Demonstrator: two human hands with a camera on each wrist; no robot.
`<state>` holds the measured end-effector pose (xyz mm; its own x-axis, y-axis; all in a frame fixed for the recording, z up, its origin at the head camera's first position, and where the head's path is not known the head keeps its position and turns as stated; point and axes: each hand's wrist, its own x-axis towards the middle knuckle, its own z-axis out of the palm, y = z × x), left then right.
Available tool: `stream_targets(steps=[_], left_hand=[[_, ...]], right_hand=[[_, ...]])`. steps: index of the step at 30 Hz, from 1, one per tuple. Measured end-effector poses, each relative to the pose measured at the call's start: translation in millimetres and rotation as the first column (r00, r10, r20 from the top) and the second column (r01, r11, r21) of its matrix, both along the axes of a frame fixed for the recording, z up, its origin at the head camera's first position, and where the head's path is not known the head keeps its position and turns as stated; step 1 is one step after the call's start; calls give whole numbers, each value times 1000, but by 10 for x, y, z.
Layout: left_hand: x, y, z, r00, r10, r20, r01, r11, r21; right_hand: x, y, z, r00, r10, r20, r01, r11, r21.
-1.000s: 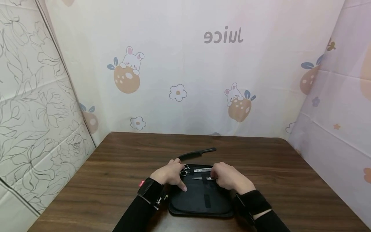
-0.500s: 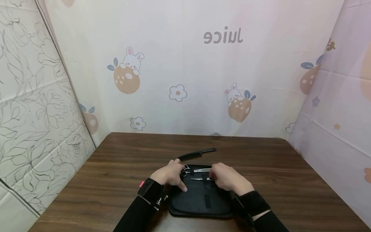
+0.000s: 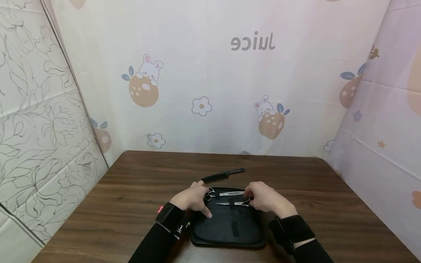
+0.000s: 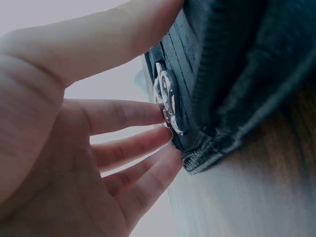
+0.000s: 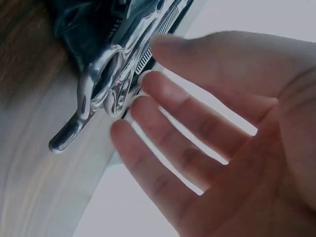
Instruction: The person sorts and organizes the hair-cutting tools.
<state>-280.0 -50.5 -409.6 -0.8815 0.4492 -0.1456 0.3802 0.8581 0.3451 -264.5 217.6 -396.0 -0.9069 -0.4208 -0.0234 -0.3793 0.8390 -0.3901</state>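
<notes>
A black zip case (image 3: pixel 230 223) lies on the table. Across its far part are thinning shears (image 3: pixel 227 194), finger rings to the left, and nearer me a second pair of scissors (image 3: pixel 230 203) under a strap, tips pointing left. My left hand (image 3: pixel 192 199) rests at the case's left edge, thumb on top; in the left wrist view its fingertips touch the edge beside the shears' rings (image 4: pixel 168 101). My right hand (image 3: pixel 266 197) hovers by the second scissors' handle. The right wrist view shows its loosely bent fingers beside the handle (image 5: pixel 101 74), apparently not holding it.
Behind the case lies a black comb (image 3: pixel 223 176), its handle to the right. The brown wooden table (image 3: pixel 148 168) extends around the case. Printed cloth curtains (image 3: pixel 204 73) stand at the back and both sides.
My right hand has come away from the second scissors and shifted a little to the right, so more of their handle shows. The left hand stays put on the case.
</notes>
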Motion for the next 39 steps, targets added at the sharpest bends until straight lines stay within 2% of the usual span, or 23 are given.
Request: stream_targets(steps=[5,12,17,22,39], left_hand=[[-3,-2,17,1000,4,-6,-4,1000,1],[-4,20,18,1000,3,-14,-3,1000,-7],[9,17,8,1000,6,-9,-6,1000,-14],[15,20,-2,1000,10,-12,-10,1000,-14],[-1,10,-9,1000,8,-3,-8,1000,1]], right_hand=[[6,-52,-27,1000,-25,14,24,999,33],[26,-109,-78,1000,-14,-27,16,997,78],[41,-132,-81,1000,-11,2,11,998,67],[52,-144,-84,1000,9,-4,-9,997,73],[45,-194,-96,1000,-20,14,18,993,118]])
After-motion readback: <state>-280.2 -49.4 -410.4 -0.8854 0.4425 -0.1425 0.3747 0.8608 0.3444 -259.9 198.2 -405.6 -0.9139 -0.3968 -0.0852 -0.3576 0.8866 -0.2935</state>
